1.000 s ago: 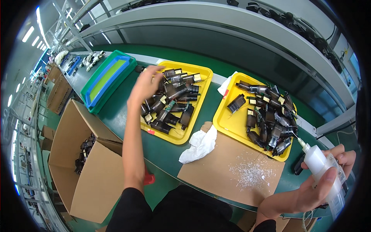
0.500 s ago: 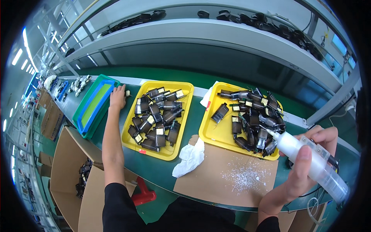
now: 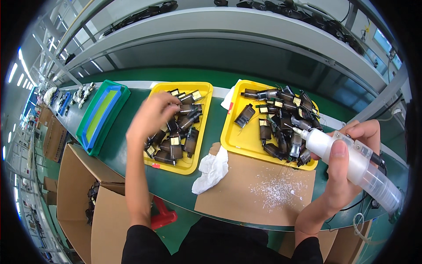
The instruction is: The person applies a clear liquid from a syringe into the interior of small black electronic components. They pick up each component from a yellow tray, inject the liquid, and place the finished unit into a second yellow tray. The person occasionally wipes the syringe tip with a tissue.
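My right hand (image 3: 345, 169) is wrapped round a large dispensing syringe (image 3: 333, 152) filled with white material, its thumb along the barrel. The thin tip points left, over the right yellow tray (image 3: 239, 143) of dark smoky plastic units (image 3: 303, 112) with cream labels and thin wires. My left hand (image 3: 154, 114) is over the left part of another yellow tray (image 3: 206, 119), which holds similar units (image 3: 190, 140). Its fingers are curved and apart, slightly blurred. No held thing shows between them, and the hand hides the units beneath it.
Left of the trays stands a green bin (image 3: 115, 112) with a blue-rimmed tray (image 3: 91, 138) inside. Cardboard (image 3: 237, 198) with white crumbs and a crumpled white cloth (image 3: 211, 170) lie at the front. An open carton (image 3: 72, 193) and red object (image 3: 163, 215) are below left. A shelf (image 3: 220, 20) spans the back.
My left hand has moved right from beside the green bin to over the left yellow tray. The right hand keeps the syringe over the right tray. The whole view has shifted slightly.
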A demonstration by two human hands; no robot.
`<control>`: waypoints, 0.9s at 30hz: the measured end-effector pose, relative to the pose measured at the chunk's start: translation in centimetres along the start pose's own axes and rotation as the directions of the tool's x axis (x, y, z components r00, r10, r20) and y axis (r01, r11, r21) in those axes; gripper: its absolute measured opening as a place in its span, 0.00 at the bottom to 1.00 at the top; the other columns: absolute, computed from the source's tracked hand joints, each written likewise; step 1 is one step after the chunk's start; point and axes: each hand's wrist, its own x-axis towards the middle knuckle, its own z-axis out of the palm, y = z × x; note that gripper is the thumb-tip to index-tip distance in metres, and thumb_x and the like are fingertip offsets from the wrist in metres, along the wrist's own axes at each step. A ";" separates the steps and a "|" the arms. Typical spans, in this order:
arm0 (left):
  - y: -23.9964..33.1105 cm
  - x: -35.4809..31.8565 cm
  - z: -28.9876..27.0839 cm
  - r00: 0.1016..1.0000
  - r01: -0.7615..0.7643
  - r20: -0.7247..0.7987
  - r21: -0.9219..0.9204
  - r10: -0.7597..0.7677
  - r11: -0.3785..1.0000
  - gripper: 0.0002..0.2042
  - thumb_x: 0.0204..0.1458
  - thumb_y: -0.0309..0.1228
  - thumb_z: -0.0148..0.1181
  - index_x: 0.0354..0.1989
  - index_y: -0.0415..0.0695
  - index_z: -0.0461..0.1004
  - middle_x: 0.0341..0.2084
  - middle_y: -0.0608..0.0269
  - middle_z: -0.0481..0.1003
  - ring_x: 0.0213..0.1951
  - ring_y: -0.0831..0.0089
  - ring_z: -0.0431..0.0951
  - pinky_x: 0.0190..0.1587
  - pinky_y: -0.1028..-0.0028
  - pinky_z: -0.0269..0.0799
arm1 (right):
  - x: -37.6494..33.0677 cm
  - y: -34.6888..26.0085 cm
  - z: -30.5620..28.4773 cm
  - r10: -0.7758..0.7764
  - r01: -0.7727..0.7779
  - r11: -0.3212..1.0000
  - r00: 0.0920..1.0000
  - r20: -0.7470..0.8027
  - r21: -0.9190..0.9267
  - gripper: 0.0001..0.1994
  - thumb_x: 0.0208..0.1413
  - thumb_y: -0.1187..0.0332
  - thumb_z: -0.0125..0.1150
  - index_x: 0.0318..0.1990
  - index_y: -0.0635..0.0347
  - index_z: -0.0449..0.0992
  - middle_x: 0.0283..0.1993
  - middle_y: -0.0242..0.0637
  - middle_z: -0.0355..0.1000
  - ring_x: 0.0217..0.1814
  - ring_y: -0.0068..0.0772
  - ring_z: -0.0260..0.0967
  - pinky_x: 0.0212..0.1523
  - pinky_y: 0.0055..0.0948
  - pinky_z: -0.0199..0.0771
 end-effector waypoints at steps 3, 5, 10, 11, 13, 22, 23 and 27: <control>6.3 -3.0 4.6 0.952 -0.126 0.272 -0.079 0.143 0.989 0.11 0.45 0.33 0.59 0.33 0.40 0.75 0.33 0.54 0.73 0.35 0.58 0.74 0.39 0.67 0.69 | 0.1 0.2 -0.2 0.025 -0.025 0.999 1.000 -0.013 -0.022 0.17 0.38 0.68 0.64 0.31 0.61 0.61 0.24 0.33 0.63 0.26 0.20 0.59 0.31 0.17 0.60; 9.2 -5.9 7.5 0.944 -0.166 0.294 0.043 0.147 0.985 0.11 0.44 0.35 0.60 0.33 0.41 0.74 0.31 0.53 0.73 0.31 0.57 0.75 0.35 0.65 0.71 | 0.3 0.1 -0.7 -0.072 0.078 0.991 0.996 0.059 -0.112 0.15 0.45 0.68 0.58 0.34 0.63 0.59 0.25 0.36 0.62 0.23 0.23 0.63 0.27 0.19 0.66; 9.5 -8.1 9.3 0.980 0.022 0.199 -0.033 -0.015 0.999 0.11 0.45 0.26 0.59 0.38 0.41 0.71 0.32 0.60 0.74 0.29 0.68 0.76 0.33 0.73 0.71 | 0.2 0.3 -0.8 -0.105 0.112 0.992 0.989 0.101 -0.066 0.15 0.47 0.66 0.58 0.34 0.63 0.59 0.25 0.37 0.62 0.22 0.25 0.65 0.22 0.19 0.69; 9.5 -7.6 8.0 0.986 0.071 0.163 -0.245 -0.031 0.967 0.10 0.46 0.24 0.57 0.39 0.40 0.70 0.32 0.61 0.74 0.29 0.71 0.76 0.33 0.76 0.71 | 0.2 0.6 -1.1 -0.101 0.106 0.994 0.987 0.126 -0.040 0.15 0.46 0.65 0.58 0.34 0.63 0.59 0.25 0.37 0.62 0.22 0.24 0.65 0.22 0.19 0.69; 10.0 -6.5 6.6 0.994 0.110 0.073 -0.735 -0.083 0.669 0.10 0.48 0.19 0.54 0.41 0.36 0.68 0.33 0.61 0.74 0.31 0.76 0.76 0.34 0.78 0.72 | 0.2 0.8 -0.9 -0.075 0.066 0.996 0.983 0.170 0.061 0.16 0.45 0.65 0.60 0.33 0.63 0.59 0.24 0.37 0.62 0.22 0.24 0.65 0.20 0.18 0.69; 14.1 -3.6 4.7 0.996 -0.057 -0.070 -0.978 0.058 -0.202 0.21 0.47 0.19 0.56 0.52 0.34 0.61 0.47 0.57 0.69 0.48 0.74 0.71 0.50 0.74 0.68 | -0.7 0.5 2.0 0.076 -0.158 0.935 0.964 0.256 0.317 0.17 0.39 0.68 0.63 0.31 0.62 0.60 0.23 0.36 0.64 0.20 0.20 0.65 0.21 0.17 0.69; 14.1 -3.5 4.8 0.996 -0.033 -0.053 -0.971 0.077 -0.235 0.21 0.47 0.19 0.56 0.52 0.34 0.61 0.47 0.57 0.69 0.48 0.73 0.71 0.51 0.73 0.67 | -0.6 0.5 1.9 0.074 -0.156 0.934 0.965 0.253 0.321 0.17 0.39 0.68 0.64 0.31 0.62 0.60 0.23 0.36 0.64 0.20 0.20 0.65 0.21 0.17 0.70; 14.7 -3.7 4.6 0.994 0.031 -0.004 -0.945 0.105 -0.324 0.21 0.47 0.19 0.56 0.51 0.34 0.61 0.46 0.57 0.69 0.47 0.72 0.72 0.52 0.72 0.67 | -0.4 0.5 1.4 0.047 -0.112 0.953 0.972 0.229 0.280 0.18 0.38 0.67 0.65 0.31 0.62 0.60 0.23 0.35 0.64 0.21 0.19 0.65 0.23 0.17 0.70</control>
